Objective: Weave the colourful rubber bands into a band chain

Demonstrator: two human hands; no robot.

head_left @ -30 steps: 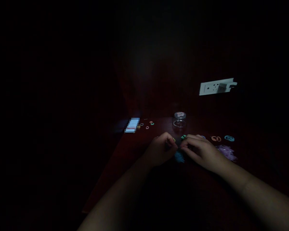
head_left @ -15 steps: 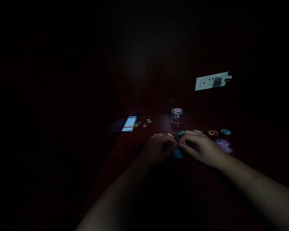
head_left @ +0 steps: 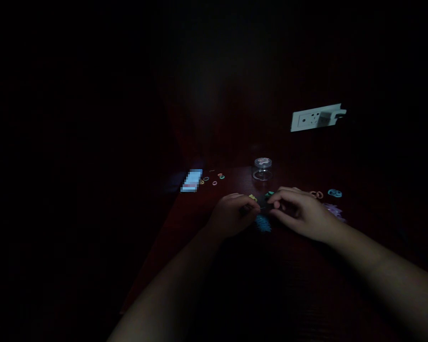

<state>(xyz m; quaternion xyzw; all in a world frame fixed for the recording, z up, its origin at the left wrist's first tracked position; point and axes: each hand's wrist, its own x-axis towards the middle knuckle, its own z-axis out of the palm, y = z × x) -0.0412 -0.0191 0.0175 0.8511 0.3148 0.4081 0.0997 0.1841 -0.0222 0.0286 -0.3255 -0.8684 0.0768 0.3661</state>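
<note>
My left hand [head_left: 233,213] is closed in a pinch, and a tiny thin sliver shows at its fingertips, too small to name. Just to its right, my right hand [head_left: 303,213] is open, thumb and fingers apart with no object visible between them. Below and between the fingertips lies a heap of small blue pieces [head_left: 263,223]. Beyond the hands are a yellow piece [head_left: 252,197] and a green piece [head_left: 269,194], both partly covered. A purple heap [head_left: 334,212] sits beside my right wrist, partly hidden by it.
A clear lidded jar [head_left: 262,172] stands at the back of the dark red table [head_left: 185,228]. At the left is a lit phone [head_left: 191,180], with several small coloured rings [head_left: 214,183] near it. Orange rings [head_left: 319,194] and blue rings [head_left: 335,193] lie right. A socket [head_left: 316,118] is on the wall.
The fingertips of both hands, which met before, have come apart. My right hand has opened and shifted slightly right, while my left stays pinched. The view has moved slightly.
</note>
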